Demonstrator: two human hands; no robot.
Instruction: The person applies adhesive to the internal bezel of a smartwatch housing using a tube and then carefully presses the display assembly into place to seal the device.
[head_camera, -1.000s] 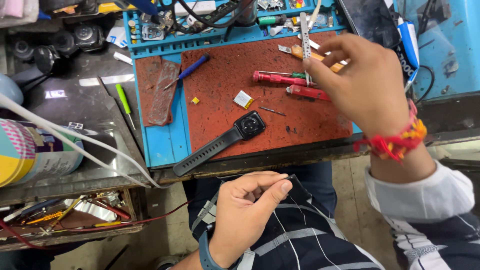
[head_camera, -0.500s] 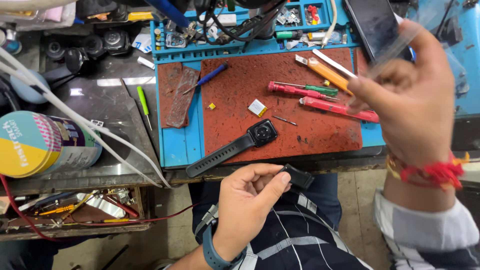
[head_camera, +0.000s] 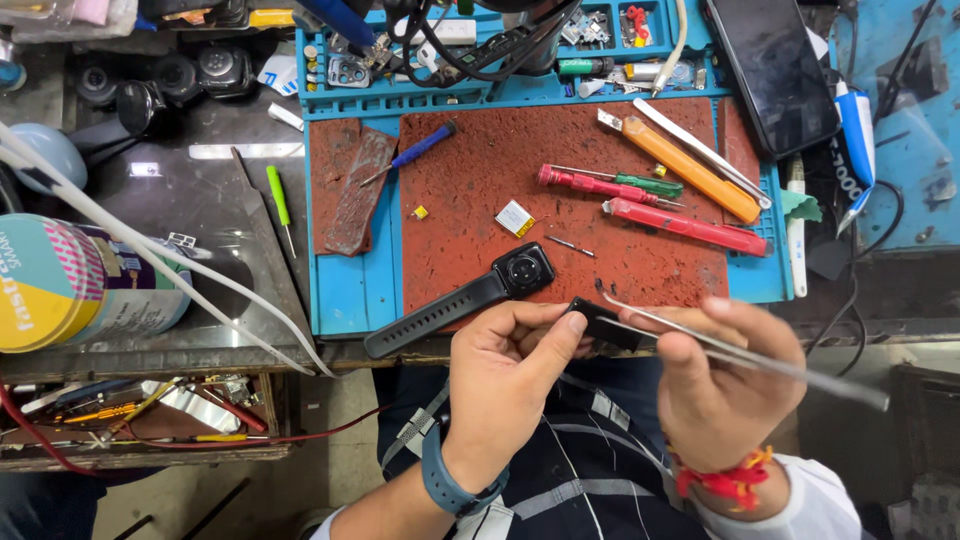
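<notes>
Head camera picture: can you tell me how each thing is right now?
Left hand: pinching a small black part.
Right hand: gripping bent metal tweezers, tip at the part.
Smartwatch: lying on the red mat, one strap attached.
Phone: screen dark.
Red screwdriver: lying unused.

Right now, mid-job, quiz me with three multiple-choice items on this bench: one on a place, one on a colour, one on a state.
1. Where does the smartwatch lie?
A. On the red mat
B. Inside the round tin
C. On the phone

2. What colour is the small screwdriver handle left of the blue tray?
A. Black
B. Green
C. White

3. What does the right hand hold?
A. Nothing
B. An orange knife
C. Metal tweezers

Answers: 1 A, its body rests on the red mat. 2 B, the green screwdriver lies on the metal bench. 3 C, the tweezers meet the small black part that the left hand holds.
</notes>
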